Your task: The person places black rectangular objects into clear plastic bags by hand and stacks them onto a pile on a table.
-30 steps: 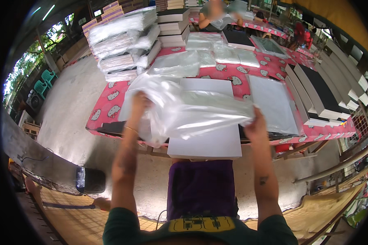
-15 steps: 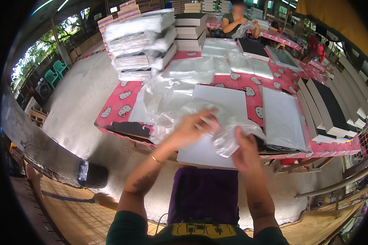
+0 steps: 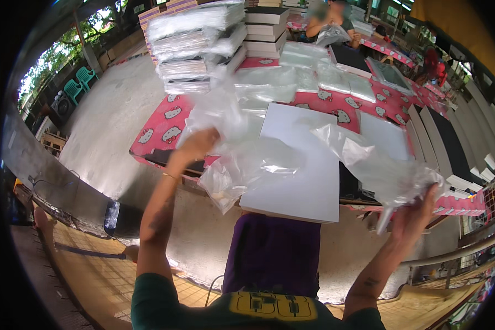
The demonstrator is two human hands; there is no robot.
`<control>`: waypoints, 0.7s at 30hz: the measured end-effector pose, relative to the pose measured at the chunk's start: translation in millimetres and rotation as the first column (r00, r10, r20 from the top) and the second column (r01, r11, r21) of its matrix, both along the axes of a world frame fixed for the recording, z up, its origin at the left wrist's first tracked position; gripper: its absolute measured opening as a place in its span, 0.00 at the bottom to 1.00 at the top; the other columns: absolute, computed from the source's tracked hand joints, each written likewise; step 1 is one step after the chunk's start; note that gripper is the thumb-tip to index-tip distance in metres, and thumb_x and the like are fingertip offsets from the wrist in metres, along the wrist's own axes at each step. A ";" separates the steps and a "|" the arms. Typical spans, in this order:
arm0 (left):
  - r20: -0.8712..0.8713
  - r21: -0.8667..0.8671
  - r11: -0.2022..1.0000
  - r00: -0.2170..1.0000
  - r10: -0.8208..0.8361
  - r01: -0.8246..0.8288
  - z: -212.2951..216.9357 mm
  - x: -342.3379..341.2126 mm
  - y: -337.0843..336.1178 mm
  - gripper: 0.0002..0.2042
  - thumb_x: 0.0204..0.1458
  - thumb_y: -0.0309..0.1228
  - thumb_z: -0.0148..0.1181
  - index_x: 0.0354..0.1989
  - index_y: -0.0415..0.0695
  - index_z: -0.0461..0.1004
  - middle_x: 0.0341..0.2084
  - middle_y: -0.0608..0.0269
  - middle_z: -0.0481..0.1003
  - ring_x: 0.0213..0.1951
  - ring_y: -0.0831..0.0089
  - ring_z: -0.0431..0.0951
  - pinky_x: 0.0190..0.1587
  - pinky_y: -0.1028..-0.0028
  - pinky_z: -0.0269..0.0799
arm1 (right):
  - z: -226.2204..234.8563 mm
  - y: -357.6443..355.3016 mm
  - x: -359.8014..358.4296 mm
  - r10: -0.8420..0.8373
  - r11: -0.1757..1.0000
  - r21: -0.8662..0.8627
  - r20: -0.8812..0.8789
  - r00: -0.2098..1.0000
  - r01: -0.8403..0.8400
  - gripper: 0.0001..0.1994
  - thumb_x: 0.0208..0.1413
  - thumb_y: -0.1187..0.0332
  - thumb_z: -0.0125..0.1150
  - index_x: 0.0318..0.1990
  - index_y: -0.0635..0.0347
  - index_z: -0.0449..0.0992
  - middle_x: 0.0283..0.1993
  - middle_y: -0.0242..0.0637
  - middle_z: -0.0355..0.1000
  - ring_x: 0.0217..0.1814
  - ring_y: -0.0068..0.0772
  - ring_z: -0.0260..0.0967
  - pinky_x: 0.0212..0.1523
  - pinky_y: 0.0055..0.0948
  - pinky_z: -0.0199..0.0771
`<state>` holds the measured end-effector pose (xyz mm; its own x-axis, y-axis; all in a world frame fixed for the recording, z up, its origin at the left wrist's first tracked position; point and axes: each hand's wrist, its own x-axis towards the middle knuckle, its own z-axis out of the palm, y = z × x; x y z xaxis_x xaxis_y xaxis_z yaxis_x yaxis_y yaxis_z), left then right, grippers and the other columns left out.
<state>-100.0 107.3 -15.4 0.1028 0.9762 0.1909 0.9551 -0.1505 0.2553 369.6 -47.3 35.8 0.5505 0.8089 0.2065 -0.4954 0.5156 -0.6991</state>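
Note:
A thick white paper block (image 3: 305,165), like an unbound book, lies at the near table edge in front of me. My right hand (image 3: 415,217) is out to the right, closed on a crumpled clear plastic bag (image 3: 388,173) that trails back toward the block. On the left my left hand (image 3: 199,144), blurred, has its fingers closed on clear plastic film (image 3: 220,110), which rises smeared above it. Another loose plastic sheet (image 3: 253,168) spreads from beside that hand over the block's left side.
Plastic-wrapped stacks (image 3: 195,47) stand at the back left beside black-topped books (image 3: 267,33). Flat plastic bags (image 3: 267,85) lie mid-table. Rows of thick books (image 3: 445,143) line the right side. A person (image 3: 335,30) handles plastic at the far table. A black bin (image 3: 121,220) stands on the floor.
My hands have moved apart from over the paper block, left hand to the left and right hand to the far right, drawing plastic with them. More of the block's top now shows.

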 end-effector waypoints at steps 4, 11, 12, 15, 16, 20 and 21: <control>-0.194 0.032 0.993 0.975 -0.104 0.112 -79.7 33.7 -5.3 0.27 0.54 0.46 0.53 0.63 0.56 0.61 0.66 0.43 0.46 0.68 0.44 0.42 0.62 0.36 0.40 | -18.4 4.7 -54.5 0.138 0.990 0.020 0.054 0.989 -0.139 0.20 0.61 0.61 0.54 0.56 0.62 0.66 0.53 0.38 0.70 0.55 0.31 0.68 0.58 0.35 0.68; -0.395 0.153 0.978 0.899 0.189 -0.138 -53.3 -2.2 105.3 0.23 0.51 0.39 0.58 0.57 0.53 0.69 0.61 0.42 0.57 0.64 0.48 0.57 0.59 0.43 0.55 | -48.1 35.5 -111.6 0.387 0.920 -0.022 -0.078 0.919 -0.390 0.18 0.60 0.64 0.55 0.55 0.61 0.66 0.50 0.37 0.71 0.51 0.31 0.69 0.53 0.35 0.70; -0.049 0.303 0.949 0.993 0.106 -0.087 -28.1 32.8 99.6 0.21 0.50 0.38 0.60 0.54 0.50 0.71 0.54 0.43 0.65 0.56 0.53 0.65 0.53 0.52 0.63 | -54.6 40.2 -113.9 0.399 0.914 -0.031 -0.109 0.910 -0.405 0.18 0.60 0.64 0.55 0.55 0.61 0.66 0.50 0.37 0.71 0.51 0.31 0.70 0.53 0.35 0.70; 0.707 0.225 0.923 0.599 -0.375 0.311 32.7 170.6 -4.1 0.16 0.50 0.35 0.63 0.42 0.36 0.75 0.24 0.60 0.76 0.25 0.75 0.73 0.29 0.72 0.69 | -46.4 44.8 -142.9 0.472 0.873 0.024 -0.291 0.832 -0.487 0.17 0.60 0.65 0.55 0.54 0.61 0.66 0.49 0.36 0.72 0.50 0.31 0.70 0.52 0.34 0.71; 0.698 0.283 0.888 0.557 -0.449 0.361 19.6 187.1 -30.6 0.14 0.52 0.35 0.61 0.39 0.36 0.75 0.20 0.64 0.73 0.22 0.78 0.69 0.26 0.72 0.66 | -41.0 42.9 -151.7 0.510 0.848 0.061 -0.357 0.782 -0.526 0.17 0.60 0.65 0.56 0.53 0.61 0.67 0.48 0.35 0.72 0.49 0.31 0.71 0.52 0.34 0.71; 0.775 0.287 0.953 0.562 -0.289 0.094 12.5 171.0 -42.5 0.16 0.57 0.39 0.57 0.30 0.36 0.74 0.13 0.71 0.65 0.17 0.82 0.59 0.19 0.75 0.57 | -47.0 32.9 -129.6 0.562 0.804 0.017 -0.350 0.750 -0.595 0.16 0.63 0.61 0.49 0.54 0.60 0.67 0.46 0.36 0.74 0.48 0.33 0.72 0.52 0.34 0.71; 0.775 0.290 0.957 0.585 -0.238 0.005 8.2 153.6 -33.1 0.16 0.57 0.40 0.56 0.28 0.37 0.73 0.13 0.71 0.64 0.17 0.83 0.59 0.19 0.76 0.56 | -44.0 26.3 -123.2 0.524 0.815 -0.037 -0.382 0.762 -0.579 0.17 0.64 0.60 0.49 0.54 0.60 0.67 0.47 0.36 0.73 0.49 0.33 0.71 0.53 0.35 0.71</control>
<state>53.6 74.2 -7.2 -0.0895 0.8782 0.4699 0.3511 -0.4137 0.8400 246.4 -21.0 -8.2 0.0114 0.9987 -0.0497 -0.8795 -0.0136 -0.4756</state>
